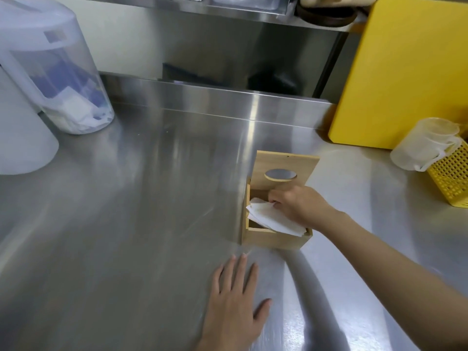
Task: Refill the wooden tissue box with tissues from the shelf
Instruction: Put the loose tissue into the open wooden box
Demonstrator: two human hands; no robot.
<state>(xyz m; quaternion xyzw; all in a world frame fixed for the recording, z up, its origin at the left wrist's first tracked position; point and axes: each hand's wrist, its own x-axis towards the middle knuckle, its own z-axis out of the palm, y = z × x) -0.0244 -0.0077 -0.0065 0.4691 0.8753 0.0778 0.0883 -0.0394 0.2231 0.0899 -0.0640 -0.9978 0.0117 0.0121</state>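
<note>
The left hand (234, 298) lies nearest, spread flat with its palm down on the steel counter (131, 198), fingers extended and gripping nothing. Just beyond its fingertips sits the wooden tissue box (274, 239), its lid (286, 166) with the oval slot tipped up and back. The right hand (297, 207) reaches in from the right side, its fingertips pinched on the far edge of a small stack of white tissues (272, 219). The stack lies tilted across the opening, one corner riding over the box's near right rim rather than seated flat inside. The likely trouble is there: pushed down crooked, the tissues could crease or jam against the walls, and the lid would then not close flush. The box is also unsteadied, since the left hand rests short of it, so a firm press could slide it on the slick steel. The upright lid might drop onto the right hand's knuckles if nudged. Well beyond the right hand stand a yellow cutting board (405, 77) and a yellow perforated basket (452, 178).
</note>
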